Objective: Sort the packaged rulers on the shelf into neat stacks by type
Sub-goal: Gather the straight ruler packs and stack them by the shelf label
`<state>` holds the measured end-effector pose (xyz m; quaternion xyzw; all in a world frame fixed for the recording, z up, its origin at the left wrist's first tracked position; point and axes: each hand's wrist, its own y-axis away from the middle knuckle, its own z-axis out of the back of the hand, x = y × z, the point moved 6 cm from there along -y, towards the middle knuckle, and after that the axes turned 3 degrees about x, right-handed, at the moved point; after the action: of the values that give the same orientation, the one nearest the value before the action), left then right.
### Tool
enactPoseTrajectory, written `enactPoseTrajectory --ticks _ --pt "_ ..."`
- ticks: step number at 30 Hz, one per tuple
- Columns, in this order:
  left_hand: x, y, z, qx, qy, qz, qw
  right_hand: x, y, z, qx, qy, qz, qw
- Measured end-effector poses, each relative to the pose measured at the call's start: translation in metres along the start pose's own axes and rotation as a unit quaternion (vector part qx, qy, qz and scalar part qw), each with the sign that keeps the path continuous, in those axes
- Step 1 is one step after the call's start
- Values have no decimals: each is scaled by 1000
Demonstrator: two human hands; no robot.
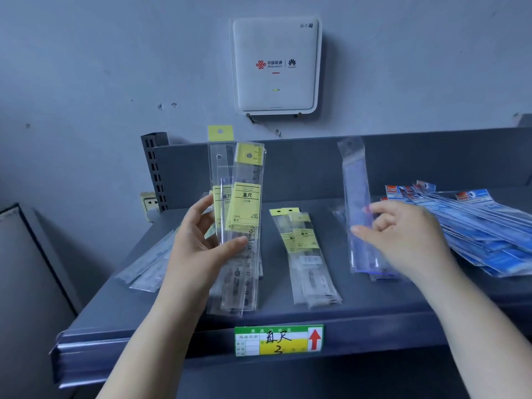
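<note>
Nearest to me, on the front lip of the shelf point(374, 318), a green and yellow price tag point(278, 340) with a red arrow is fixed; no action needed there.

My left hand point(198, 240) holds a bunch of yellow-labelled rulers point(243, 214) upright above the left part of the shelf, thumb across the front of the packets and fingers curled behind them. At least two packets are in this grip, their tops not level with one another.

My right hand point(403, 234) has a clear blue-tinted ruler packet point(358, 208), also upright, pinched between thumb and curled fingers. The hand is blurred, so the exact finger contact cannot be confirmed.

On the shelf itself: a small stack of yellow-labelled packets point(305, 254) lies between my hands, loosely squared. A spread of blue-headed packets point(475, 223) lies fanned out at the right, not yet tidied. Further clear packets point(149, 266) lie at the far left edge, partly behind my left arm.

Assessment: sorting is mid-way. The step in hand is gathering like with like, one type per hand. The next move, in my judgement, calls for tapping the left bunch level and laying it with the yellow stack, then placing the blue-tinted packet in a separate spot. The slick sleeves are likely to slide, so they should be set down flat and aligned.
</note>
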<state>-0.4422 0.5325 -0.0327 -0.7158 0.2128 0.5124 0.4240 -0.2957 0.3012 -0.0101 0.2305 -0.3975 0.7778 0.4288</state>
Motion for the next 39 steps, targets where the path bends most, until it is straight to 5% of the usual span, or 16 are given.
enactPoseTrajectory --ticks 5,8,11,14,25,30,35,39 --pt "-1 0 -3 9 12 3 1000 -29 -7 6 34 216 -77 973" --pt "-1 1 -4 10 13 5 1000 3 5 -1 16 115 -16 993" --pt "-2 1 -5 9 16 1 1000 50 27 -33 119 -36 35 992" --pt "-5 1 -6 12 5 -7 1000 80 44 -74 205 -63 65 975" --pt "-1 0 0 -1 31 26 999 70 22 -83 137 -180 38 973" --pt "0 0 3 -16 14 13 1000 52 14 -67 119 -161 11 980" --pt "0 0 4 -25 8 7 1000 33 19 -59 152 139 -12 978" --pt "-1 0 0 -11 12 -2 1000 63 30 -60 173 14 43 984"
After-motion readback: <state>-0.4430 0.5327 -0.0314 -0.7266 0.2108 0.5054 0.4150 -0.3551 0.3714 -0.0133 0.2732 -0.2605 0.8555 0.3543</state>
